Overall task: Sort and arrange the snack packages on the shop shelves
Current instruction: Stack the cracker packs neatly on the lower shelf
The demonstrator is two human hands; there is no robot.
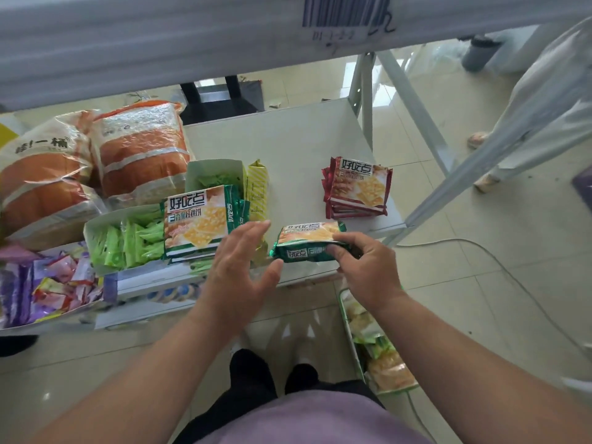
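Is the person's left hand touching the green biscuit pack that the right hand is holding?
Apart. The head view shows the open left hand with a strip of white shelf visible between its thumb and the green biscuit pack, which only the right hand grips.

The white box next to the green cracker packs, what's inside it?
The white box holds many small bright green packets, standing packed together. The green cracker packs cover its right end, so what's there is hidden.

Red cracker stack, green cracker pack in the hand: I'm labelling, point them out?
red cracker stack (358, 188), head view, top pack's front face
green cracker pack (304, 241), head view, upper face left of right hand (365, 267)
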